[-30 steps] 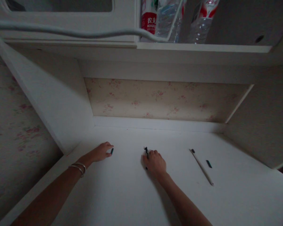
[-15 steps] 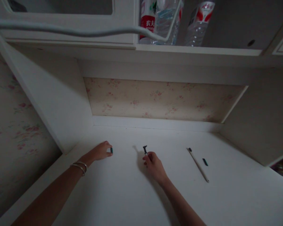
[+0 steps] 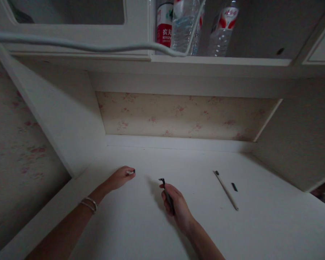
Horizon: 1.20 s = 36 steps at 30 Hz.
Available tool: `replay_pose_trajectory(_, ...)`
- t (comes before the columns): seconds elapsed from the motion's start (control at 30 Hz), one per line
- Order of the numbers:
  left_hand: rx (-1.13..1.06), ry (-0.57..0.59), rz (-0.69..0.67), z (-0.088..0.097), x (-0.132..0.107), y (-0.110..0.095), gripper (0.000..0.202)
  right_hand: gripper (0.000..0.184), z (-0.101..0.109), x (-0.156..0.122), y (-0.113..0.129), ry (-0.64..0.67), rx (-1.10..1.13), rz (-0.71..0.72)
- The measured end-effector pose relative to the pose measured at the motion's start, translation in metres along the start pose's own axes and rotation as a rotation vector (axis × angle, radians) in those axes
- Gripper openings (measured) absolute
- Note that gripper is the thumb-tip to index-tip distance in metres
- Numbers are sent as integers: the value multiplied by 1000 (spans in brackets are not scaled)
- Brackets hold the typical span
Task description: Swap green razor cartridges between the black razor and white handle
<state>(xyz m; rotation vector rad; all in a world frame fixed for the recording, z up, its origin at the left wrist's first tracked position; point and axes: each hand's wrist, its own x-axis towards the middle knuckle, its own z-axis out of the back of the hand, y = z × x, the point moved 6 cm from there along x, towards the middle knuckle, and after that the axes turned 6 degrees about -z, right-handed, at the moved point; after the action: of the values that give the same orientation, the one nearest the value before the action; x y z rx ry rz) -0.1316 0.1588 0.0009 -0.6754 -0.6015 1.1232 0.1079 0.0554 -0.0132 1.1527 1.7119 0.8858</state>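
Observation:
My right hand (image 3: 176, 202) is wrapped round a dark razor handle (image 3: 168, 200), with its bare forked neck pointing up and left. Pinched between thumb and fingers of my left hand (image 3: 121, 177) is a small dark razor blade head (image 3: 134, 171), partly covered by the fingertips. The two hands are apart, with a gap of white tabletop between the blade head and the handle's neck. Another dark razor blade head (image 3: 234, 187) lies on the tabletop to the right.
A pale toothbrush (image 3: 227, 191) with dark bristles lies slantwise beside the loose blade head. White side panels flank the tabletop (image 3: 141, 224). Overhead, a shelf holds plastic bottles (image 3: 222, 30) and a red-and-white can (image 3: 164, 27). A white cable (image 3: 97, 47) hangs across the shelf front.
My left hand has moved slightly right, turning the blade head in its pinch. My right hand has lowered a little and turned the razor handle, so more of its dark grip shows.

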Motion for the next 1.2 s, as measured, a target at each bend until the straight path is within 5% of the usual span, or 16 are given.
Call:
replay_pose_trajectory(0.1,-223,-11,4,-22,-18,-22,56,45,-9,-3,2,40,56,21)
replay_pose_trajectory(0.17,-738,-100,34,-38,-31,-35,48,43,-16,-6,3,70,112,57)
replay_pose_trajectory(0.27,-1220,-135,53,-64,-47,-58,37,39,-25,-12,4,130,193,67)
replay_pose_trajectory(0.43,-1587,-62,18,-97,-60,-93,37,40,-34,-24,7,167,175,106)
replay_pose_trajectory(1.2,-1606,20,42,-119,-72,-94,40,42,-34,-34,-8,79,-40,198)
